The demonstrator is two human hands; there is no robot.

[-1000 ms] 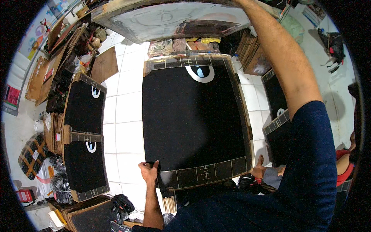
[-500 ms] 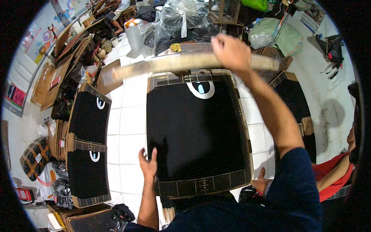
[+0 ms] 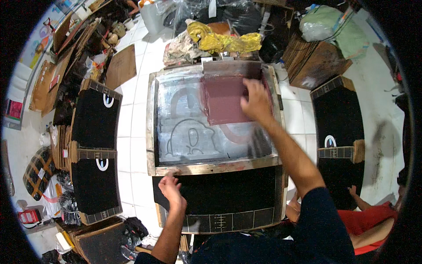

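Observation:
A wooden-framed printing screen (image 3: 193,169) lies over the far part of a black fabric-covered board (image 3: 220,191). Its mesh is pale grey with faint cartoon-like outlines, and a maroon patch (image 3: 226,99) covers its far right part. My right hand (image 3: 258,102) is over this patch, fingers apart and holding nothing; I cannot tell whether it touches the mesh. Behind it, a flat bar (image 3: 231,69), perhaps a squeegee, lies along the screen's far edge. My left hand (image 3: 171,191) is at the near left edge of the frame, with its fingers loosely bent, apart and empty.
Black boards with white eye prints stand at the left (image 3: 96,119) and right (image 3: 338,116). Yellow cloth (image 3: 224,39) and a pale rag (image 3: 182,47) lie beyond the screen. A person in red (image 3: 373,224) is at the lower right, one hand near the right board.
The screen, raised in my right hand before, now lies down over the board and hides its eye print. My right hand has let go of its frame; my left hand moved slightly nearer me.

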